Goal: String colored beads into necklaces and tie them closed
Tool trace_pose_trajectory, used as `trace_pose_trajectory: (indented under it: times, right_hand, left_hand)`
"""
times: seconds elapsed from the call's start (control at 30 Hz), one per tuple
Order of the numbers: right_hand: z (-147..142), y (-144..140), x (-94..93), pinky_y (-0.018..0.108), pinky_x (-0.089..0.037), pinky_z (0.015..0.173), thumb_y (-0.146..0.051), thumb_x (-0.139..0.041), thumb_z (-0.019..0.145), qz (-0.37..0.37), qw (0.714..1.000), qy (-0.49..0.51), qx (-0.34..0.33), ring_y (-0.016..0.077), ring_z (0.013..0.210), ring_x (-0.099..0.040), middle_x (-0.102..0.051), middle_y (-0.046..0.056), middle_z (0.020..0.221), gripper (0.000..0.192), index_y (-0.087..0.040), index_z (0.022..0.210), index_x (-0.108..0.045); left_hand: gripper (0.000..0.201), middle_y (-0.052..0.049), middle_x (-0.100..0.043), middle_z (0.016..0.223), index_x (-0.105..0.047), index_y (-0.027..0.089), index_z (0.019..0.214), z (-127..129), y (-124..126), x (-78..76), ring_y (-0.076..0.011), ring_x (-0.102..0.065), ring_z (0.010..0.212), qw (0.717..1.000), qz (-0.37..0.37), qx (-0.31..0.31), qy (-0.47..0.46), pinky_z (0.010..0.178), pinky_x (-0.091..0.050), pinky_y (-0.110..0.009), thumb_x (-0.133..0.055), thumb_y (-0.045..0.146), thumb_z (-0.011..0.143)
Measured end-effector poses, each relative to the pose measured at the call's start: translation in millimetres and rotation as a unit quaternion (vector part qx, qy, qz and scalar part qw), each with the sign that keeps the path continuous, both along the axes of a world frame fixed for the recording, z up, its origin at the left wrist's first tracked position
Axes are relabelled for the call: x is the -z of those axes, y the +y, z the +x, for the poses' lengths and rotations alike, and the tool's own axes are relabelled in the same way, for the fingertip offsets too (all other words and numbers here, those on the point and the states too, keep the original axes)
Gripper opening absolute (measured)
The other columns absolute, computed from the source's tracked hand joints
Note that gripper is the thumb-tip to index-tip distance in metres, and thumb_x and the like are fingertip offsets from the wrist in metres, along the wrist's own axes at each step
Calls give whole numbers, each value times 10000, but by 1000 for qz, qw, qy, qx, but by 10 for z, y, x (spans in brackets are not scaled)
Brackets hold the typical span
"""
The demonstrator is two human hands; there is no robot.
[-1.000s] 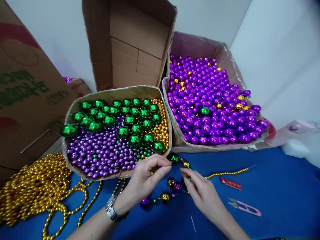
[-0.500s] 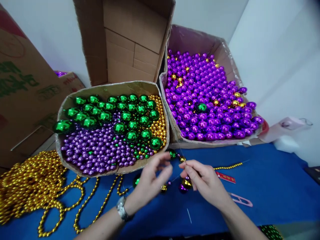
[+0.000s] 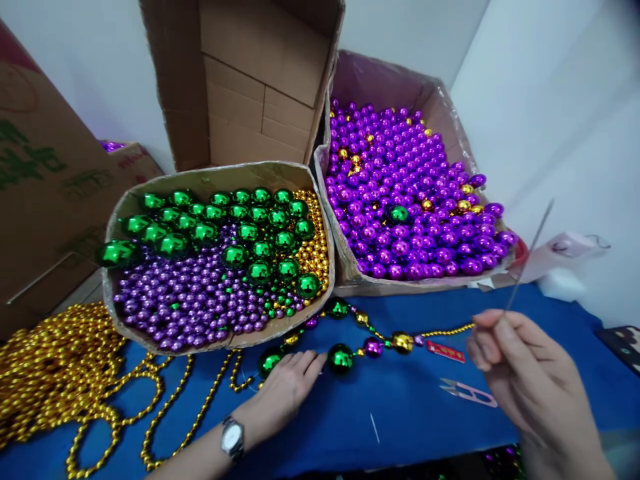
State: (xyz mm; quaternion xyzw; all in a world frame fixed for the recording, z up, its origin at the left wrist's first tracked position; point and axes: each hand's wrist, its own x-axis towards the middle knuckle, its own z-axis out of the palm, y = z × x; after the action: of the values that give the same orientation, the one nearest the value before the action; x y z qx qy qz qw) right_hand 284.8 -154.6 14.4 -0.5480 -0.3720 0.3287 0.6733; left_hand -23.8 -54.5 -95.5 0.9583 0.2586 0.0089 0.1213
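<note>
The right hand [image 3: 520, 363] is raised off the bench, thumb and fingers pinched on a long thin needle [image 3: 530, 257] that points up and to the right; any thread trailing from it is too fine to see. The left hand [image 3: 287, 387] lies flat and relaxed on the blue bench [image 3: 425, 413], gripping nothing, fingertips just beside a large green bead [image 3: 341, 358] of the strung strand [image 3: 373, 343]. That strand, of green, gold and purple beads, curves along the bench in front of the boxes.

Just right of the strand lie a small red packet [image 3: 445, 351] and pink thread snips [image 3: 467, 392]. Behind stand a tray of mixed beads [image 3: 215, 267] and a box of purple beads [image 3: 405, 200], with a heap of gold bead chains [image 3: 60, 373] at far left.

The risks look plain enough. With the left hand only resting, a hard pull on the needle could drag the strand across the bench towards the snips, or slide beads off an unsecured end. The needle tip is out in the open and could prick the hand or catch on the box edge. Loose round beads would roll away freely on this smooth cloth.
</note>
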Motion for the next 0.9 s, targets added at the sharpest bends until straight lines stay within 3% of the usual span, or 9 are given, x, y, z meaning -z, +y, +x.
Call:
trace_pose_trajectory:
  times: [0.13, 0.23, 0.33, 0.43, 0.53, 0.63, 0.73, 0.8, 0.9]
  right_hand:
    - [11, -53, 111, 211, -369, 468, -334, -564, 890, -7, 999, 25, 24, 97, 532, -451, -440, -25, 578, 159, -209, 961, -633]
    - [-159, -37, 229, 237, -386, 474, -398, -538, 891, -57, 998, -6, -20, 116, 524, -464, -450, -24, 565, 237, -190, 980, -610]
    - [-334, -5, 296, 260, -407, 525, -432, -499, 902, -96, 993, -34, -66, 125, 538, -488, -480, -21, 576, 303, -169, 1024, -587]
    - [-427, 21, 304, 256, -398, 542, -415, -487, 914, -94, 992, -29, -84, 119, 541, -492, -491, -27, 576, 279, -175, 1023, -578]
    - [-457, 34, 305, 251, -387, 532, -404, -496, 914, -79, 993, -16, -82, 114, 526, -480, -488, -34, 562, 259, -183, 1019, -580]
    - [-426, 35, 315, 250, -385, 533, -397, -505, 912, -68, 995, -3, -71, 110, 524, -474, -488, -36, 560, 250, -187, 1016, -593]
    - [-293, 27, 328, 234, -366, 510, -387, -537, 898, -51, 998, 21, -28, 102, 520, -460, -474, -39, 561, 240, -185, 1006, -611]
    - [-151, 27, 345, 218, -350, 496, -373, -563, 886, -42, 998, 44, 7, 91, 520, -446, -466, -41, 569, 232, -181, 1001, -621]
    - [89, 44, 396, 197, -331, 485, -351, -613, 856, -26, 995, 71, 69, 73, 521, -427, -461, -45, 580, 217, -172, 976, -638]
  left_hand:
    - [904, -138, -582, 1165, -108, 154, 1461, -270, 49, -95, -232, -569, 1009, 998, 11, 14, 58, 904, -445, -400, -330, -118, 628]
    - [825, -147, -639, 1002, -248, 126, 1428, -338, 115, -248, -236, -623, 823, 990, 5, -7, 138, 753, -498, -383, -385, -80, 641]
    - [516, -150, -647, 914, -480, 120, 1275, -174, 124, -451, -265, -626, 750, 987, -9, -16, 159, 664, -506, -388, -526, 115, 762]
    - [413, -127, -632, 961, -498, 168, 1232, 235, 10, -565, -275, -608, 835, 998, -17, 4, 57, 745, -498, -421, -524, 327, 852]
    - [531, -130, -571, 1161, -382, 198, 1327, 721, -169, -472, -284, -539, 1042, 997, -27, 20, -65, 882, -454, -433, -510, 417, 861]
    - [460, -101, -569, 1162, -414, 213, 1278, 1059, -278, -235, -259, -536, 1030, 993, -50, 32, -106, 880, -456, -411, -519, 382, 863]
    - [190, -52, -618, 948, -544, 211, 1028, 1168, -277, -45, -216, -568, 876, 994, -71, 26, -83, 792, -481, -361, -460, 319, 897]
    - [177, -42, -610, 869, -548, 203, 893, 1156, -250, -1, -198, -568, 796, 995, -72, 23, -70, 740, -485, -340, -408, 309, 915]
    - [224, -43, -599, 859, -528, 201, 872, 1110, -229, -26, -186, -571, 742, 995, -69, 17, -68, 679, -486, -317, -348, 322, 930]
